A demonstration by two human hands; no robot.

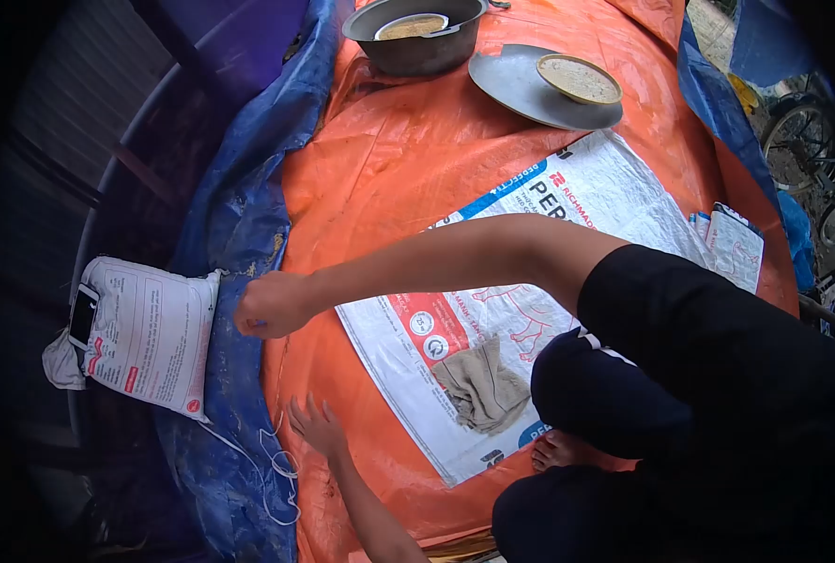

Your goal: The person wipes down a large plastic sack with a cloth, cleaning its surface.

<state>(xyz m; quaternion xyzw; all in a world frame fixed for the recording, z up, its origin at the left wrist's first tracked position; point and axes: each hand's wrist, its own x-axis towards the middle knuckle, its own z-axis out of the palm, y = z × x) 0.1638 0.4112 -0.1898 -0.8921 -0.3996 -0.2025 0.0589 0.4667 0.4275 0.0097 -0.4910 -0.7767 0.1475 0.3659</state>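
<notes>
My right hand (pixel 272 305) is closed in a fist or pinch over the seam between the blue and orange tarps; what its fingers hold, if anything, is hidden. Just left of it lies a printed white sack (pixel 154 338), its upper right corner close to the knuckles. Lower down, my left hand (pixel 316 427) hovers over the orange tarp's edge, fingers spread and holding nothing. A loose white string (pixel 276 467) runs from the sack's lower corner and curls on the blue tarp beside that hand. On the sack's left end rests a dark, pale-edged rectangle (pixel 83 316) resembling a phone.
Beneath my knees, a flattened feed sack (pixel 394 352) covers part of the orange tarp (pixel 370 188); a crumpled grey-brown cloth (pixel 483 385) lies on it. Farther up are a dark basin (pixel 417 52) and a round metal lid (pixel 511 89) carrying a bowl (pixel 579 79). A bicycle (pixel 797 141) stands right.
</notes>
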